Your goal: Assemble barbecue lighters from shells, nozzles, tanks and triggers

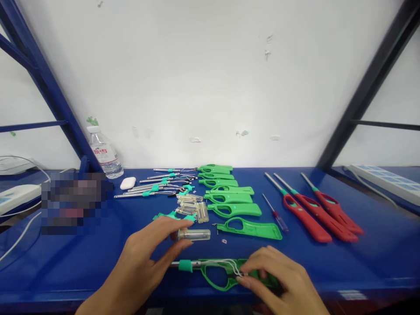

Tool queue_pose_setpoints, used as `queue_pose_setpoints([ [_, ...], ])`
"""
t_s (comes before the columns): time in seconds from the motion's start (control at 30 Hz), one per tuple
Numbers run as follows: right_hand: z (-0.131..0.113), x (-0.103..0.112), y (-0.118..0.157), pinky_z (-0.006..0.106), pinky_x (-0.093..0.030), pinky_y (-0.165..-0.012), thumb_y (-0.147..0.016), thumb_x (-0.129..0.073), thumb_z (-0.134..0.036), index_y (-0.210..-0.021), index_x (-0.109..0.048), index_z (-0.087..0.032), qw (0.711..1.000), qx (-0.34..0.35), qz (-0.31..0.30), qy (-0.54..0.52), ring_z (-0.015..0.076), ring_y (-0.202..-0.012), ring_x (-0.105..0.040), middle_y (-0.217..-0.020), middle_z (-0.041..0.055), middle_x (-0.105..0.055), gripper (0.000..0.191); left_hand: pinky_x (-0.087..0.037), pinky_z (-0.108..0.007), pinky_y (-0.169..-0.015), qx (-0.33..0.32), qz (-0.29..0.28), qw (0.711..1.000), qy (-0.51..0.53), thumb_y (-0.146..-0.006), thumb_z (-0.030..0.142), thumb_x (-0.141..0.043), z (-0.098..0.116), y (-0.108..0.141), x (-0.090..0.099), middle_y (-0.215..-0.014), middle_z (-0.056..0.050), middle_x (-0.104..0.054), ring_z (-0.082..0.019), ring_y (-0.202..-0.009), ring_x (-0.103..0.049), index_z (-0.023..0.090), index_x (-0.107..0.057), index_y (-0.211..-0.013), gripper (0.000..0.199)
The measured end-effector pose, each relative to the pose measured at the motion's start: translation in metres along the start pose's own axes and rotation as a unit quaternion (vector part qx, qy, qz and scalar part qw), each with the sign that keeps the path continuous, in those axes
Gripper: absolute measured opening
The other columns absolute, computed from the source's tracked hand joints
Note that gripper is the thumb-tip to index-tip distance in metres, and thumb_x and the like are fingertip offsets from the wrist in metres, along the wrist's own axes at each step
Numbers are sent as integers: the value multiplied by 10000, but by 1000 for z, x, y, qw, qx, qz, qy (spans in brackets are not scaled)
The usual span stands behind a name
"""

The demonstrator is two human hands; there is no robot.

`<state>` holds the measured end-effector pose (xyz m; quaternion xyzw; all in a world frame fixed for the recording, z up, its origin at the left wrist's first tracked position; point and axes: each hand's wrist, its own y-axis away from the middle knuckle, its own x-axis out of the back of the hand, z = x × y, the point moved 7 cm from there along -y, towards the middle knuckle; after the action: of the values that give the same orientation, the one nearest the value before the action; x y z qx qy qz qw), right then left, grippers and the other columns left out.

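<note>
Between the thumb and fingers of my left hand (144,258) is a clear plastic lighter fuel tank (198,235), held lying level just above the table. In front of me lies an open green lighter handle shell (213,283), with a metal tube in a teal collar (185,265) set at its left end. White wires (226,261) run from the tube into the shell. My right hand (278,275) pinches the wires' ends inside it; the fingertips partly hide the small part there. Behind the left hand, several more clear fuel tanks (202,212) lie in a pile.
Several green handle shells (234,210) lie in a column, one nearer half (259,230) showing its inside. Metal tubes with wires (141,194) lie to the left. A screwdriver (278,221) and three red lighters (308,221) lie right. A water bottle (106,153) stands at the wall.
</note>
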<state>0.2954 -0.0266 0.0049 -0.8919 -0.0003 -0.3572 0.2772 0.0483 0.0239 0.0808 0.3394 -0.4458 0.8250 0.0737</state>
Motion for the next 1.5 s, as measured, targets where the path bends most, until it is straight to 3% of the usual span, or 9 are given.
queue_pose_setpoints([
  [0.17, 0, -1, 1, 215, -566, -665, -990, -738, -386, -925, -758, -308, 1000, 2, -3, 1, 146, -716, -719, -827, -49, -772, 104, -614, -234, -676, 171, 44, 967, 183, -874, 363, -852, -14, 11, -7, -866, 1, -798, -165, -743, -743, 259, -799, -894, 118],
  [0.3, 1, 1, 1, 207, -572, -680, -986, -744, -372, -924, -757, -314, 1000, 0, -5, 9, 146, -725, -729, -826, -52, -766, 87, -611, -238, -637, 348, 44, 844, 405, -863, 488, -856, -21, 31, -30, -831, -21, -751, -155, -718, -712, 225, -774, -889, 276],
  [0.43, 1, 1, 1, 210, -579, -683, -991, -735, -377, -923, -758, -315, 1000, 1, -4, 8, 153, -728, -734, -836, -46, -770, 95, -601, -197, -675, 386, 35, 772, 504, -859, 453, -874, -15, 36, -41, -941, -32, -764, -163, -845, -740, 240, -784, -926, 241],
  [0.53, 1, 0, 1, 212, -579, -684, -998, -727, -378, -945, -760, -319, 1000, -6, -13, 11, 154, -736, -732, -846, -44, -766, 85, -589, -171, -675, 387, 10, 787, 481, -899, 439, -838, -16, 37, -45, -956, -32, -776, -157, -874, -732, 255, -792, -1008, 219],
  [0.67, 1, -1, 2, 217, -576, -684, -1001, -724, -370, -953, -757, -314, 1000, -3, -14, 14, 155, -742, -729, -853, -38, -762, 81, -609, -207, -649, 338, -14, 850, 404, -918, 467, -811, -16, 36, -47, -905, -21, -786, -136, -702, -710, 246, -778, -1020, 246],
  [0.8, 0, -1, 3, 220, -566, -664, -998, -729, -374, -977, -755, -323, 1000, -2, -14, 14, 149, -713, -714, -831, -45, -746, 60, -662, -276, -770, 322, 11, 884, 339, -907, 431, -819, -11, 36, -46, -995, -33, -806, -215, -881, -781, 258, -755, -1119, 281],
  [1.17, 1, 1, 3, 216, -552, -635, -975, -758, -371, -1007, -740, -343, 1000, -1, -4, 13, 142, -668, -695, -798, -65, -725, 46, -601, -218, -736, 270, -18, 927, 261, -863, 314, -851, 1, 29, -46, -912, 15, -815, -170, -787, -747, 281, -820, -912, 67],
  [1.4, 0, 6, 4, 204, -563, -656, -915, -806, -457, -1181, -730, -372, 999, -23, 10, -34, 143, -731, -703, -963, -43, -746, 290, -580, -212, -809, 181, -56, 952, 241, -911, 235, -819, 11, 24, -58, -961, 63, -811, -142, -877, -755, 337, -805, -1014, 146],
  [1.5, -1, 10, 2, 200, -582, -722, -945, -771, -459, -1160, -772, -374, 998, -5, 31, -57, 155, -819, -732, -1019, -12, -733, 231, -572, -201, -794, 125, -47, 955, 264, -904, 163, -814, 26, 16, -66, -953, 71, -817, -129, -868, -751, 324, -798, -1029, 204],
])
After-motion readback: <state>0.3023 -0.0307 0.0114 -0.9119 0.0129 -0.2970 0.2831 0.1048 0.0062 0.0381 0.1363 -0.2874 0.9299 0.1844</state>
